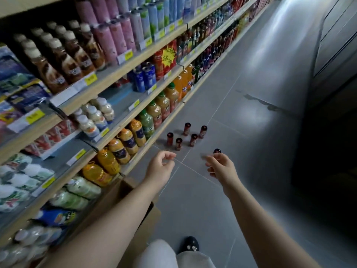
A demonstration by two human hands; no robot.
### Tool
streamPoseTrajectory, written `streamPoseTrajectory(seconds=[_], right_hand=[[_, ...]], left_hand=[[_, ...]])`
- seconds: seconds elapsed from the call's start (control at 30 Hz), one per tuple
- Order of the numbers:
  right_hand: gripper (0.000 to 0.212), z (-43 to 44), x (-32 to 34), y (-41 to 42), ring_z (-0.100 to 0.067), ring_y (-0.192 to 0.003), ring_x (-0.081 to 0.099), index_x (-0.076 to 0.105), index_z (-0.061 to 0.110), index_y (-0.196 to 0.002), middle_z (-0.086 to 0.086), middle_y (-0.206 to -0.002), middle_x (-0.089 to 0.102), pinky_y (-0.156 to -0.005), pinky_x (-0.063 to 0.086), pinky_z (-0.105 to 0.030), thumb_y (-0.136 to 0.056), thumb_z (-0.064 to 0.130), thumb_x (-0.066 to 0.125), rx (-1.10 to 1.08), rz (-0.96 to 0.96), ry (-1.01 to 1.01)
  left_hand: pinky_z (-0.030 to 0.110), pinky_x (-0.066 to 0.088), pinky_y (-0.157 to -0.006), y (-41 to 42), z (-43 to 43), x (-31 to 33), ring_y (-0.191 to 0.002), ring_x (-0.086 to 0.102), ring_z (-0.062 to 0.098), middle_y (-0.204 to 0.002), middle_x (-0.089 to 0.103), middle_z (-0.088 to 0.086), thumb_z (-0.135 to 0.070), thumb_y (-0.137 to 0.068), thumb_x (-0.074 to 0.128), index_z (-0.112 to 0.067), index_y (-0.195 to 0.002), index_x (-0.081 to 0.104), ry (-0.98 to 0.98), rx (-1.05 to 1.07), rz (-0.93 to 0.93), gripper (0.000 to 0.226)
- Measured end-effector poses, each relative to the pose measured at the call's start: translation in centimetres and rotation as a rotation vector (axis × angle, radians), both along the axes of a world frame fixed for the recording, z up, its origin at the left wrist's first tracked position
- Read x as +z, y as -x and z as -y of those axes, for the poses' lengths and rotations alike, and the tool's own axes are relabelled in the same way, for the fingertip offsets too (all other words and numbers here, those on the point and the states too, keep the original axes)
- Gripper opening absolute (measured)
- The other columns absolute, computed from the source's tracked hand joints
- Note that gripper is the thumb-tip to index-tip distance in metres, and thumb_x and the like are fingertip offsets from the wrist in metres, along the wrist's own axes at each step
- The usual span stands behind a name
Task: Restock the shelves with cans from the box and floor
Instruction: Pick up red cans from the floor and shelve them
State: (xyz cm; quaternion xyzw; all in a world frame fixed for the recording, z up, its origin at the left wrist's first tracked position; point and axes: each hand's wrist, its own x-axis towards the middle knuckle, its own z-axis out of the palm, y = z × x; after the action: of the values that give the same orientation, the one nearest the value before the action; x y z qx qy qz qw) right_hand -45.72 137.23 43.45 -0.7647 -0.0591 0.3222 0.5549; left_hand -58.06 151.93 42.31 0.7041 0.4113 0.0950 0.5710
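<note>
Red slim cans with dark lids (187,129) are stood upright in a loose cluster of five on the grey tiled floor (241,105), just beside the bottom wooden shelf edge (154,138). One more dark-topped can (217,151) is seen right behind the right hand (220,167), touching or not can't be told. Both hands are held out above the floor, fingers loosely curled, nothing gripped; the left hand (161,165) is nearer the shelf. A brown cardboard box (123,192) is parked against the shelf, under the left forearm.

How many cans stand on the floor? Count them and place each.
6. Five cluster near the shelf. One is half hidden behind the right hand.
</note>
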Motion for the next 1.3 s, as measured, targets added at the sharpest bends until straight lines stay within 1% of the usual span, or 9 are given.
streamPoseTrajectory(seconds=[0.1,0.3,0.5,0.67,0.83,0.97,1.03,1.13,1.3], right_hand=[[0.008,-0.1,-1.4,-3.7,-0.014,-0.064,0.053,0.059,0.011,-0.092,-0.005,-0.08,0.061,-0.061,0.045,-0.023,-0.091,0.019,0.059,0.0,-0.025,0.035],[0.008,-5.2,-4.4,-10.9,-0.016,-0.068,0.054,0.058,0.01,-0.093,-0.005,-0.082,0.061,-0.061,0.045,-0.024,-0.092,0.018,0.058,0.079,-0.083,0.106],[0.013,-13.5,-9.0,-20.7,-0.015,-0.07,0.056,0.057,0.012,-0.101,-0.008,-0.09,0.062,-0.062,0.046,-0.024,-0.091,0.019,0.059,0.074,-0.09,0.158],[0.028,-19.4,-15.8,-27.8,-0.015,-0.074,0.06,0.053,0.014,-0.115,-0.006,-0.097,0.062,-0.07,0.05,-0.03,-0.089,0.024,0.061,0.03,-0.163,0.215],[0.03,-22.7,-25.3,-32.5,-0.014,-0.076,0.059,0.048,0.016,-0.117,-0.004,-0.095,0.059,-0.065,0.049,-0.026,-0.091,0.022,0.061,0.051,-0.233,0.303],[0.039,-24.2,-35.5,-35.1,-0.019,-0.081,0.062,0.048,0.016,-0.121,-0.008,-0.101,0.064,-0.072,0.053,-0.033,-0.088,0.028,0.065,0.132,-0.219,0.405],[0.044,-24.6,-41.0,-36.0,-0.02,-0.082,0.062,0.048,0.015,-0.123,-0.009,-0.104,0.064,-0.069,0.051,-0.031,-0.086,0.029,0.067,0.083,-0.243,0.432],[0.042,-25.4,-48.9,-37.0,-0.015,-0.08,0.061,0.048,0.015,-0.122,-0.005,-0.101,0.061,-0.068,0.051,-0.027,-0.086,0.024,0.068,-0.148,-0.351,0.418],[0.055,-26.5,-60.9,-37.5,-0.024,-0.101,0.06,0.043,0.021,-0.132,-0.006,-0.113,0.059,-0.094,0.05,-0.038,-0.084,0.025,0.07,-0.216,-0.374,0.424]], left_hand=[[0.025,0.046,-0.072,-2.6,-0.9,-1.4,-0.098,0.061,0.015,-0.105,0.06,-0.01,-0.01,-0.089,0.049,-0.035,-0.087,0.056,0.036,0.03,-0.035,0.026],[0.017,0.039,-0.071,-8.5,-6.1,-4.2,-0.103,0.057,0.012,-0.109,0.059,-0.009,-0.011,-0.09,0.051,-0.027,-0.101,0.058,0.065,0.07,-0.116,0.021],[0.019,0.039,-0.071,-18.9,-15.1,-8.0,-0.102,0.056,0.012,-0.107,0.059,-0.009,-0.011,-0.089,0.051,-0.03,-0.098,0.056,0.108,0.063,-0.144,0.021],[0.031,0.047,-0.089,-27.2,-22.3,-13.5,-0.101,0.06,0.018,-0.1,0.061,-0.008,-0.006,-0.086,0.053,-0.034,-0.086,0.056,0.108,0.073,-0.154,0.028],[0.033,0.046,-0.09,-31.9,-25.7,-23.2,-0.094,0.059,0.017,-0.09,0.059,-0.011,-0.004,-0.084,0.055,-0.034,-0.082,0.055,0.143,0.128,-0.224,0.03],[0.035,0.049,-0.086,-33.7,-25.7,-33.8,-0.09,0.061,0.02,-0.087,0.061,-0.008,-0.003,-0.082,0.056,-0.033,-0.081,0.057,0.204,0.235,-0.239,0.029],[0.033,0.048,-0.084,-34.1,-25.2,-39.4,-0.089,0.061,0.021,-0.085,0.061,-0.007,-0.002,-0.082,0.058,-0.028,-0.086,0.058,0.25,0.311,-0.255,0.026],[0.026,0.043,-0.078,-34.2,-24.3,-48.0,-0.089,0.058,0.018,-0.082,0.059,-0.009,0.0,-0.081,0.061,-0.02,-0.098,0.058,0.288,0.431,-0.294,0.026],[0.023,0.037,-0.074,-33.9,-23.2,-60.4,-0.09,0.059,0.02,-0.09,0.06,-0.001,-0.008,-0.083,0.066,-0.015,-0.121,0.057,0.269,0.342,-0.422,0.04]])
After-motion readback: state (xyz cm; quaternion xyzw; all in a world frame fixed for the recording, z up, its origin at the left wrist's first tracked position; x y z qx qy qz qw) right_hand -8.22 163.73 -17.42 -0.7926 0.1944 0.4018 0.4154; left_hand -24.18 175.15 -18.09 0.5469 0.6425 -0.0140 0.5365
